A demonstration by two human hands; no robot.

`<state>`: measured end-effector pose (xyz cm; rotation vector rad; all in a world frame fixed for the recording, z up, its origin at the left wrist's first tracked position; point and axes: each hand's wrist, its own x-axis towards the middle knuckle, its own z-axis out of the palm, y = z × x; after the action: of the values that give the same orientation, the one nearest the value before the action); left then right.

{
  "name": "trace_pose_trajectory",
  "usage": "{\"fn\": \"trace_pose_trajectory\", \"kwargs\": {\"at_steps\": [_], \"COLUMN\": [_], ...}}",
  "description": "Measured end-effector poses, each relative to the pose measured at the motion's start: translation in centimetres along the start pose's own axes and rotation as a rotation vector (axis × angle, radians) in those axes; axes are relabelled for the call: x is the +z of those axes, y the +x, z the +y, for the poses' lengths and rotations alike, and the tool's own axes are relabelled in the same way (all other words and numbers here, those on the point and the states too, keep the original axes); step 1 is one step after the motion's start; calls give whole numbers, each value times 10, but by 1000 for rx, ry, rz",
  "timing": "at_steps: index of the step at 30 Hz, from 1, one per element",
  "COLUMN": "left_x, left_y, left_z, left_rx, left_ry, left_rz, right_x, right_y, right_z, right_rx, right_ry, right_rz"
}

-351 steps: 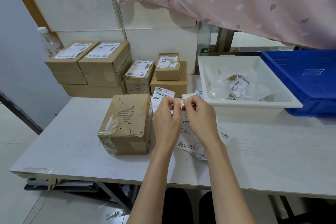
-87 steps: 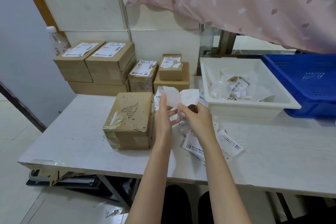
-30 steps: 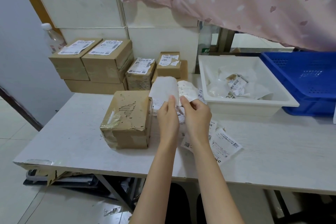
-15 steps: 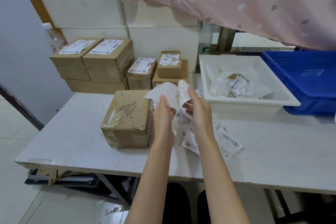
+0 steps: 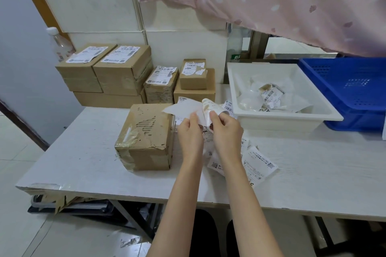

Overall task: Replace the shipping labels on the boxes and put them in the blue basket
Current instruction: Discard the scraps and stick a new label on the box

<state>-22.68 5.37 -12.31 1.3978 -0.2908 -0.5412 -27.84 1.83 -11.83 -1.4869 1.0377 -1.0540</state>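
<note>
White surface (image 5: 313,162), bare box (image 5: 146,137) at nine o'clock of both hands. Left hand (image 5: 190,131) pinching backing sheet (image 5: 181,108), right hand (image 5: 226,129) pinching curled label (image 5: 211,106). Thin, limp, sticky; best held by corners.

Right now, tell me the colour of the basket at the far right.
Blue basket, clearest in the head view.

A small parcel-packing room: labelled cardboard boxes (image 5: 117,73) stacked centre left on a white table (image 5: 313,169), a blue basket (image 5: 355,89) at right, tiled walls behind.
</note>
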Motion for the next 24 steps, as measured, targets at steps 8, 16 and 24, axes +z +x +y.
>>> {"fn": "trace_pose_trajectory", "kwargs": {"at_steps": [8,16,24], "left_x": [-1,-1,-7], "left_y": [-1,-4,0], "left_z": [3,3,14], "left_rx": [-17,70,-152], "left_ry": [-74,-35,-308], "left_rz": [-8,21,16], "right_x": [0,1,-5], "right_y": [-1,-4,5], "right_z": [-5,-6,-1], "right_rx": [192,24,101], "right_ry": [229,-7,112], "right_rz": [-32,-43,75]}}
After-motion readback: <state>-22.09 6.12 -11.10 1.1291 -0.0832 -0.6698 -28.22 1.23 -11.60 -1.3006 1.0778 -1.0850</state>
